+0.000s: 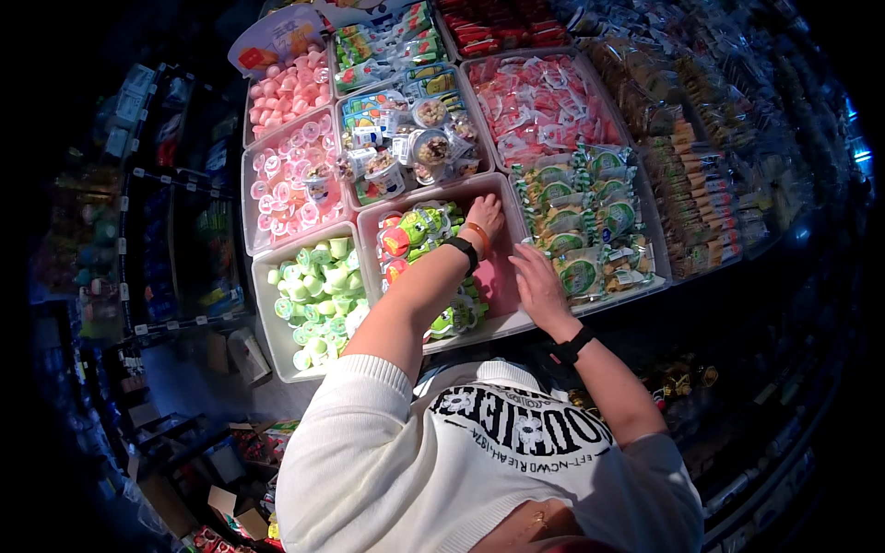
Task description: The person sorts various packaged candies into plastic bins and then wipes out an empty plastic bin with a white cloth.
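My left hand (487, 214) reaches into a pale plastic bin (510, 200). Its fingers point down near the far wall, and whether they hold anything cannot be seen. Beside it lie green and red cartoon-face packs (423, 225), partly hidden by my forearm. The pink bottom (499, 280) of the bin shows on its right side. My right hand (543, 285) rests at the bin's right rim, fingers apart, with nothing visible in it. Close to that hand are clear packs with round green labels (577, 273) in the neighbouring bin.
Green jelly cups (318, 297) fill the bin at left, with pink cups (294, 183) behind. Clear tubs of mixed pieces (432, 146) stand beyond my left hand. Red-and-white wrapped packs (543, 104) lie farther back. Dark shelves (187, 180) flank the left; packaged goods (691, 186) line the right.
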A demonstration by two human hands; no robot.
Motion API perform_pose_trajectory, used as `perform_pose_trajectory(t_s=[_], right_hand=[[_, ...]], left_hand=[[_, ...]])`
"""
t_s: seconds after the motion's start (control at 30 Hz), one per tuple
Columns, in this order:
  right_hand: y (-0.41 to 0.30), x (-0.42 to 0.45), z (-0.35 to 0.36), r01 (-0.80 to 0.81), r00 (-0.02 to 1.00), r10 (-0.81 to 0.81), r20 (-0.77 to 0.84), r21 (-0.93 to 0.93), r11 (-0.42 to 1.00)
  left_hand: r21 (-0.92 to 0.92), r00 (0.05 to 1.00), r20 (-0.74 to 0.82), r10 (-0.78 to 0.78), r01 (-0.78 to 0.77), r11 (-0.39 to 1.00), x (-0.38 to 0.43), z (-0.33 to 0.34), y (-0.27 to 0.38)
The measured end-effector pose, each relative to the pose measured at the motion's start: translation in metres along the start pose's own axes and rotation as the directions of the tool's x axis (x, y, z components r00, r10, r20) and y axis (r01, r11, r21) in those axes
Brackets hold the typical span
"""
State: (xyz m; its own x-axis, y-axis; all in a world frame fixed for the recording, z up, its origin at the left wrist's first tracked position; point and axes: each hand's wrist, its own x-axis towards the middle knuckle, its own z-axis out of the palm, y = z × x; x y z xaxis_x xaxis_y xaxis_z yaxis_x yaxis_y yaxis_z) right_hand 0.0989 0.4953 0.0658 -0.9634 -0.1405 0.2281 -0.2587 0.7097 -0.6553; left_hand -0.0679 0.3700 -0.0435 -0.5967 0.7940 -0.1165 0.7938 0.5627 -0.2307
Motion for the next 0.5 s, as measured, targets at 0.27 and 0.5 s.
perform_pose_trajectory(t_s=[0.27,0.5], right_hand=[[0.000,-0.003,-0.013,0.019,0.995,-0.010,-0.098,0.099,0.995],[-0.007,-0.003,-0.004,0.020,0.998,-0.012,-0.057,0.138,0.990]], left_hand=[[-0.408,0.979,-0.199,0.047,-0.126,0.904,-0.053,-0.097,-0.024],[-0.518,0.648,-0.609,-0.457,0.111,0.848,-0.089,-0.181,-0.120]])
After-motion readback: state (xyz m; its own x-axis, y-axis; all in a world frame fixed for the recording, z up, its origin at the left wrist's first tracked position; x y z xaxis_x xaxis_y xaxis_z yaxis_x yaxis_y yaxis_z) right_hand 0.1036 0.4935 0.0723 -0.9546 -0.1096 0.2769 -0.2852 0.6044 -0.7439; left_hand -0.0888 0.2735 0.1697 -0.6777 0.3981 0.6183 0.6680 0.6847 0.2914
